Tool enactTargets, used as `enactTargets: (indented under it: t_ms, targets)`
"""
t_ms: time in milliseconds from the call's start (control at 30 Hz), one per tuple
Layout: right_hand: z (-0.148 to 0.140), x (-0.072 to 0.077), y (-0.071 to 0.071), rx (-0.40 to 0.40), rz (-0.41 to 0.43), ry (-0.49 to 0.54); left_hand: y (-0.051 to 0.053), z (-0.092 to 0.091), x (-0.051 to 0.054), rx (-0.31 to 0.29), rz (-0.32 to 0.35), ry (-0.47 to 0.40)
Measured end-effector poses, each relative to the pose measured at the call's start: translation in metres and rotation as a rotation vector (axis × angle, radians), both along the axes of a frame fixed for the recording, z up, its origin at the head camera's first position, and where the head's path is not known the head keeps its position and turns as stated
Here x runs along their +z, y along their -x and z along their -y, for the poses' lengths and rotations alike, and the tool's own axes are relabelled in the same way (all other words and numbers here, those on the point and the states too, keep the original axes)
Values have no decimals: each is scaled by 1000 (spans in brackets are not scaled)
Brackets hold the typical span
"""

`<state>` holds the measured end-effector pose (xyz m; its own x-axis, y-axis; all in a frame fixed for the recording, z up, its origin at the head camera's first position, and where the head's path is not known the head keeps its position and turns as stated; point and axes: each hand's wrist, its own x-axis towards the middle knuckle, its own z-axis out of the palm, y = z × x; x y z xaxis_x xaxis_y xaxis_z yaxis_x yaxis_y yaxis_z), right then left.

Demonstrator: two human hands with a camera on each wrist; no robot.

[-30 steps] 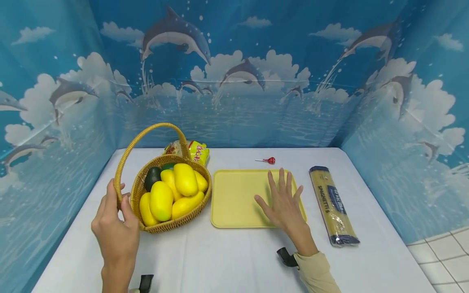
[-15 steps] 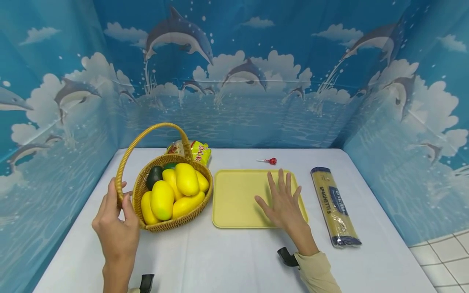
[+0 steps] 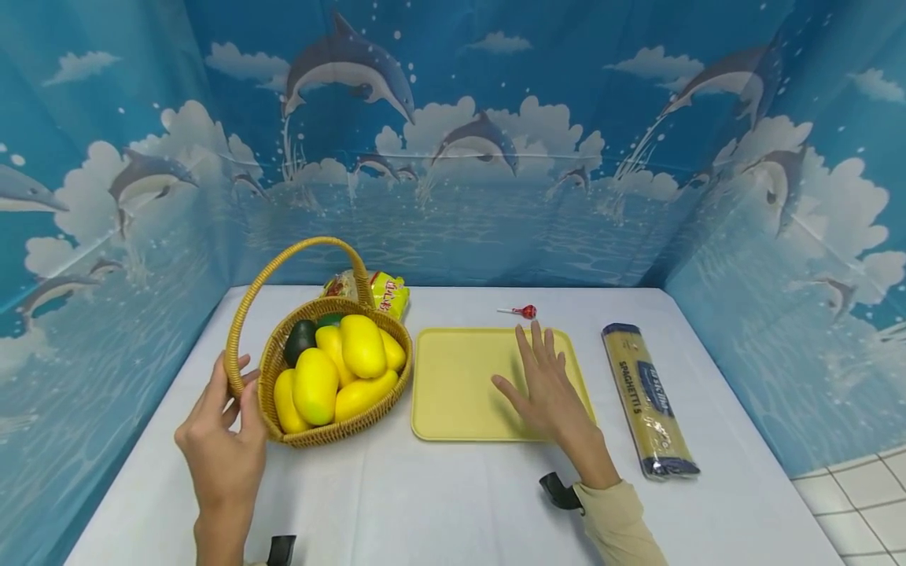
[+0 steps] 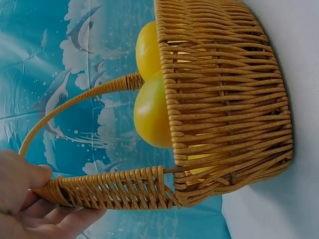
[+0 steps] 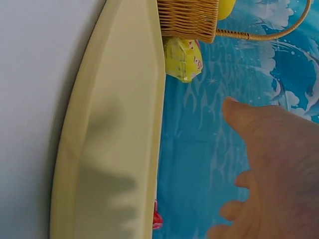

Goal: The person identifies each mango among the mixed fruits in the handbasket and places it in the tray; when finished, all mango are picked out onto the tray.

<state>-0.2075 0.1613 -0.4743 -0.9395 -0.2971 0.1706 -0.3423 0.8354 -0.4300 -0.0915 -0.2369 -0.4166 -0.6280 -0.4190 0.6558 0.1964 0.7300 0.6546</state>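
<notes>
A wicker basket (image 3: 354, 428) stands on the left of the table, its tall handle (image 3: 248, 303) upright. Several yellow mangoes (image 3: 314, 385) and a dark green avocado (image 3: 300, 339) fill it. My left hand (image 3: 225, 448) grips the lower left part of the handle; in the left wrist view the thumb (image 4: 37, 175) lies on one side and the fingers pass behind. Over the right half of a pale yellow tray (image 3: 453, 385), my right hand (image 3: 546, 393) hovers with spread fingers, holding nothing. The right wrist view shows its shadow on the tray and a gap between them.
A red lollipop (image 3: 527, 312) lies behind the tray. To the right is a spaghetti packet (image 3: 647, 401). Behind the basket sits a yellow-green snack bag (image 3: 389, 295), partly hidden. A dolphin-print curtain (image 3: 453, 196) encloses the white table (image 3: 425, 503) at the back and sides.
The right hand has turned slightly, its fingers closer together in the head view. My left hand stays at the handle, its fingers shifted a little. The basket and tray have stayed put.
</notes>
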Motion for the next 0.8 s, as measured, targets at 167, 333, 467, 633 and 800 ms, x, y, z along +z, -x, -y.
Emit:
enactTargets:
  t_ms: [167, 333, 467, 633, 800]
  targets:
    - [-1, 3, 4, 37, 8, 5, -1, 2, -1, -11, 0, -4]
    - [2, 10, 5, 64, -17, 21, -2, 4, -1, -29, -2, -8]
    - [8, 21, 8, 131, -36, 102, -3, 5, -1, -28, -6, -14]
    - [17, 34, 11, 220, -22, 167, -3, 4, -1, -22, -3, -21]
    - [25, 41, 14, 271, 14, 200, -2, 4, 0, -21, 5, -18]
